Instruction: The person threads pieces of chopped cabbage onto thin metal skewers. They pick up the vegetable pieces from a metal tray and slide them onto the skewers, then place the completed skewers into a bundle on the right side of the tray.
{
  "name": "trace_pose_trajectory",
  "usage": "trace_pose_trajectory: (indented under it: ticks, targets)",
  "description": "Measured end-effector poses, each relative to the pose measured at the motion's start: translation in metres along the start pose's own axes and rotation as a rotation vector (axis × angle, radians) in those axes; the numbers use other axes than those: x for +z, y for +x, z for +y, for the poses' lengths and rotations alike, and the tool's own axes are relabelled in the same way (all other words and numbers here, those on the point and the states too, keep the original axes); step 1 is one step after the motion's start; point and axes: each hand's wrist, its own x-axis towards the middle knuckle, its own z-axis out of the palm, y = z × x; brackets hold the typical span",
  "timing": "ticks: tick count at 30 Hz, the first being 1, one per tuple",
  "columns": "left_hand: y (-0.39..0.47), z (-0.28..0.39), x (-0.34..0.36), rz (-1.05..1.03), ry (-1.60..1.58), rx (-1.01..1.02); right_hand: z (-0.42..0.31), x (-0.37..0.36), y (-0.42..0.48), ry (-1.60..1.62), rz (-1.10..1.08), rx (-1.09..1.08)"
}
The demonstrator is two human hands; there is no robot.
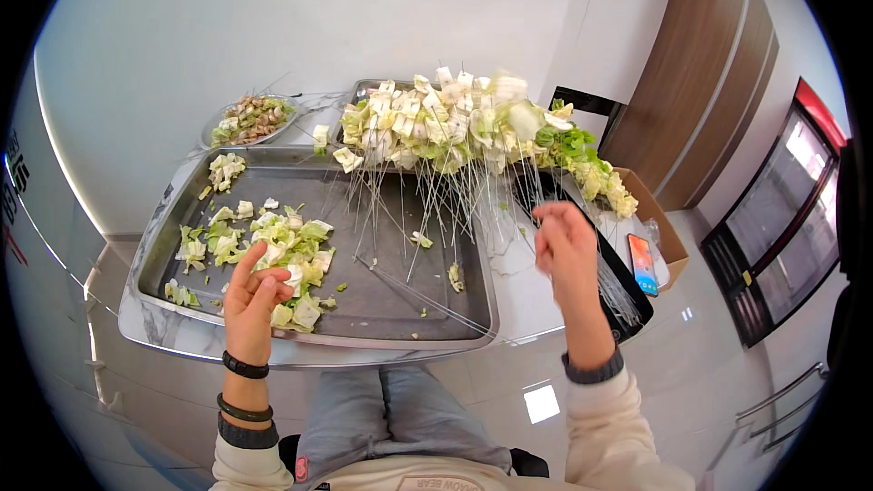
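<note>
My left hand (256, 293) is raised over the near left part of a large metal tray (492, 286), fingers apart and empty. Loose cut cabbage leaves (300, 245) lie in the tray just beyond it. Over the table right of the tray, my right hand (566, 245) has its fingers bent together, with a thin metal skewer at the fingertips. Blurred cabbage pieces (525, 119) show at that skewer's far end. Many skewered cabbage pieces (409, 116) are heaped on a smaller metal tray (351, 92) behind, their bare skewer ends pointing towards me. Two skewers (436, 303) cross the large tray's near right corner.
An oval plate of mixed food pieces (252, 121) stands at the back left. On the right, a long black tray (624, 300) holds bare thin skewers. A phone (642, 262) and a cardboard box (672, 252) are beside it. A wall rises behind the marbled table (160, 327).
</note>
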Motion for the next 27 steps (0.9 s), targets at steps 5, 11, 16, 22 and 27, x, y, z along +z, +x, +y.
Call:
trace_pose_trajectory:
  ticks: [5,11,16,22,27]
  targets:
    - [0.002,0.001,0.003,-0.037,-0.062,-0.008,0.045,-0.035,0.104,-0.007,0.134,0.1]
    - [0.001,-0.004,-0.002,-0.042,-0.047,0.015,0.083,-0.066,0.13,-0.202,0.079,0.206]
    - [-0.003,0.003,-0.001,-0.038,-0.097,-0.001,0.072,-0.072,0.076,-1.052,0.233,-0.495]
    - [-0.001,0.0,-0.011,0.012,-0.276,0.027,0.02,0.033,-0.047,-0.882,-0.335,-0.384]
    - [-0.003,0.019,-0.026,0.183,-0.243,0.088,0.033,0.049,-0.061,-1.124,-0.443,-0.424]
